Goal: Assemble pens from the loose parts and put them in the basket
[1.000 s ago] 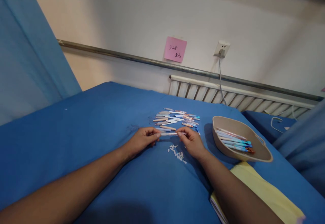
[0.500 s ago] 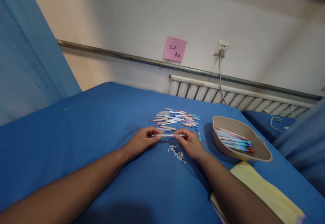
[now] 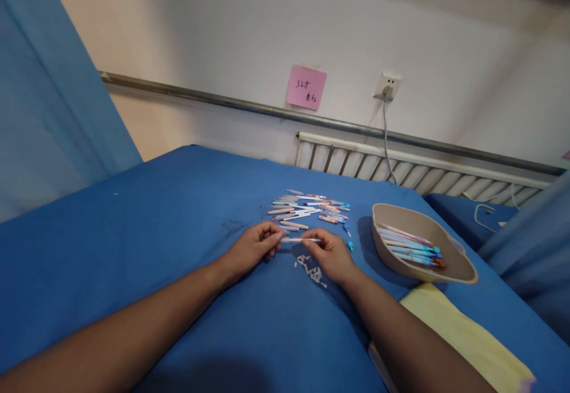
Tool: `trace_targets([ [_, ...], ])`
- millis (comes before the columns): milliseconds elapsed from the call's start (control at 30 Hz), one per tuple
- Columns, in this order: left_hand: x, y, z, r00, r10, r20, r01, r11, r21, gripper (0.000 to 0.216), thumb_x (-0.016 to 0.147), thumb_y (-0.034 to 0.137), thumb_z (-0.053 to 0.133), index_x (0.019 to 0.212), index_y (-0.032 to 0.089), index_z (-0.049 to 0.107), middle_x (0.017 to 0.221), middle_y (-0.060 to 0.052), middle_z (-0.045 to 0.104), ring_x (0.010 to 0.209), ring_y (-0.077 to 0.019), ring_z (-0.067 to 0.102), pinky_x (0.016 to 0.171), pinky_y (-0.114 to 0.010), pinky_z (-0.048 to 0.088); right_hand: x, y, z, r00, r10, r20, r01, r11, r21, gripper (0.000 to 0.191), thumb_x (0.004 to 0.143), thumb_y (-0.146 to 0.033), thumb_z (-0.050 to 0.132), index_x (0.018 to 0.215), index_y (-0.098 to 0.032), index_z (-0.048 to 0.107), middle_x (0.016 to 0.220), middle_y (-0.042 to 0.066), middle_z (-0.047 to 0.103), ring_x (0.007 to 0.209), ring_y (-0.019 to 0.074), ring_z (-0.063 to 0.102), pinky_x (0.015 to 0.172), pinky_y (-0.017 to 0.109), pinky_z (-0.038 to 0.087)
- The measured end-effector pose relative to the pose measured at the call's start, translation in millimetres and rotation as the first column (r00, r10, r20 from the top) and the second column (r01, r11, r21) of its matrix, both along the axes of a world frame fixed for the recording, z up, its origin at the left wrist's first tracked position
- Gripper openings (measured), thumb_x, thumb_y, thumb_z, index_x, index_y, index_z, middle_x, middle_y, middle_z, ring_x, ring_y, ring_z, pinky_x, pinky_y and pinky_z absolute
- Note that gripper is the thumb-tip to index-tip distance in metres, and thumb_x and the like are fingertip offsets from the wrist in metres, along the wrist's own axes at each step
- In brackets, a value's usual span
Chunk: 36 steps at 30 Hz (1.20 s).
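My left hand [image 3: 259, 242] pinches the left end of a slim whitish pen [image 3: 293, 240], held level above the blue cloth. On its right end my right hand [image 3: 330, 252] is closed with thumb and fingers. Fingertips cover both ends of the pen. Just beyond my hands lies a loose spread of pens and pen parts [image 3: 307, 210], white, tan, orange and blue. Several small white pointed pieces [image 3: 315, 273] are scattered on the cloth in front of my right hand. A small teal piece [image 3: 350, 246] sits right of it.
At the right stands a beige basket [image 3: 461, 269] with several pens inside. A folded yellow cloth [image 3: 463, 333] lies in front of it, partly under my right forearm. Behind the blue-covered table [image 3: 200, 185] are a radiator [image 3: 338, 158], a metal rail [image 3: 222, 100] and a plugged-in cable [image 3: 386, 138].
My left fingers have shifted on the pen, and less of it shows between my hands. My right hand has moved slightly left, uncovering the teal piece.
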State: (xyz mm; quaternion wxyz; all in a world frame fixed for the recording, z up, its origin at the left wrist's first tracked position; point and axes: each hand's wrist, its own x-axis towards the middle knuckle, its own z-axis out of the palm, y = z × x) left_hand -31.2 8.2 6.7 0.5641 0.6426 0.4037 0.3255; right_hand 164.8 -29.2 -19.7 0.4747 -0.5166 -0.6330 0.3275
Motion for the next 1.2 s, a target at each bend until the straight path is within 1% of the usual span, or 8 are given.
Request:
trace_targets([
  [367, 0.8, -3.1, 5.4, 0.997, 0.074, 0.037, -0.074, 0.997, -0.020, 0.040, 0.068, 0.041, 0.067, 0.096, 0.017, 0.053, 0.084, -0.003, 0.062, 0.064, -0.0120, 0.056, 0.057, -0.023, 0.044, 3.1, 6.3, -2.2, 0.994, -0.070, -0.083, 0.069, 0.998, -0.010, 0.019, 0.072, -0.035, 0.064, 0.082, -0.020, 0.071, 0.077, 0.002, 0.069, 0.066, 0.0155, 0.059, 0.061, 0.027, 0.046],
  [500, 0.5, -2.1, 3.6, 0.999, 0.029, 0.020, -0.026, 0.993, -0.115, 0.037, 0.079, 0.052, 0.050, 0.080, 0.015, 0.053, 0.063, 0.000, 0.058, 0.048, -0.0100, 0.051, 0.046, -0.022, 0.039, 3.7, 5.7, -1.1, 0.991, -0.100, -0.084, 0.100, 0.995, 0.002, 0.019, 0.072, -0.034, 0.064, 0.083, -0.020, 0.071, 0.080, 0.002, 0.070, 0.069, 0.0164, 0.060, 0.063, 0.028, 0.046],
  [600, -1.4, -0.5, 3.2, 0.998, 0.062, 0.004, -0.061, 0.996, -0.058, 0.028, 0.071, 0.041, 0.063, 0.076, 0.015, 0.055, 0.057, 0.004, 0.053, 0.048, -0.0086, 0.049, 0.049, -0.021, 0.039, 3.8, 5.9, -1.8, 0.993, -0.101, -0.063, 0.102, 0.995, 0.003, 0.019, 0.072, -0.034, 0.064, 0.082, -0.020, 0.072, 0.080, 0.003, 0.070, 0.069, 0.0171, 0.060, 0.062, 0.029, 0.046],
  [700, -2.3, -0.6, 4.1, 0.996, 0.073, 0.043, -0.072, 0.997, -0.021, 0.036, 0.061, 0.030, 0.073, 0.091, 0.017, 0.057, 0.077, 0.001, 0.062, 0.062, -0.0106, 0.055, 0.055, -0.021, 0.042, 3.3, 6.1, -2.5, 0.994, -0.093, -0.054, 0.093, 0.996, 0.005, 0.018, 0.072, -0.034, 0.064, 0.081, -0.021, 0.072, 0.077, 0.003, 0.070, 0.067, 0.0168, 0.060, 0.061, 0.028, 0.046],
  [800, -1.6, -1.2, 3.2, 0.997, 0.036, 0.068, -0.031, 0.996, -0.083, 0.041, 0.069, 0.040, 0.067, 0.102, 0.017, 0.055, 0.088, -0.004, 0.064, 0.066, -0.0127, 0.058, 0.056, -0.023, 0.044, 2.4, 4.9, -1.8, 0.996, -0.081, -0.041, 0.082, 0.996, 0.019, 0.018, 0.072, -0.033, 0.064, 0.082, -0.021, 0.072, 0.075, 0.002, 0.069, 0.064, 0.0156, 0.059, 0.059, 0.027, 0.046],
  [967, -0.9, -0.7, 1.2, 0.999, 0.045, 0.018, -0.043, 0.996, -0.082, 0.027, 0.071, 0.040, 0.065, 0.075, 0.015, 0.057, 0.065, 0.001, 0.059, 0.052, -0.0089, 0.051, 0.052, -0.022, 0.041, 2.1, 2.9, -0.1, 0.997, -0.076, -0.023, 0.078, 0.995, 0.065, 0.016, 0.073, -0.031, 0.063, 0.082, -0.022, 0.072, 0.079, 0.001, 0.070, 0.068, 0.0164, 0.062, 0.064, 0.029, 0.048],
  [1100, -1.8, -1.0, 3.5, 0.995, 0.046, 0.092, -0.042, 0.998, -0.036, 0.041, 0.061, 0.026, 0.074, 0.097, 0.018, 0.058, 0.096, -0.004, 0.064, 0.075, -0.0131, 0.059, 0.064, -0.023, 0.046, 2.2, 2.8, 0.0, 0.997, -0.078, -0.003, 0.078, 0.994, 0.071, 0.016, 0.074, -0.031, 0.062, 0.083, -0.021, 0.072, 0.081, 0.002, 0.071, 0.070, 0.0171, 0.062, 0.066, 0.030, 0.049],
  [1200, -2.2, -0.4, 1.9, 0.997, 0.015, 0.071, -0.006, 0.993, -0.118, 0.036, 0.074, 0.040, 0.063, 0.100, 0.017, 0.056, 0.086, -0.005, 0.065, 0.063, -0.0123, 0.058, 0.055, -0.024, 0.045, 2.1, 2.2, 0.1, 0.998, -0.069, -0.004, 0.069, 0.994, 0.083, 0.016, 0.075, -0.030, 0.062, 0.084, -0.021, 0.071, 0.083, 0.003, 0.071, 0.073, 0.0179, 0.063, 0.068, 0.030, 0.049],
])
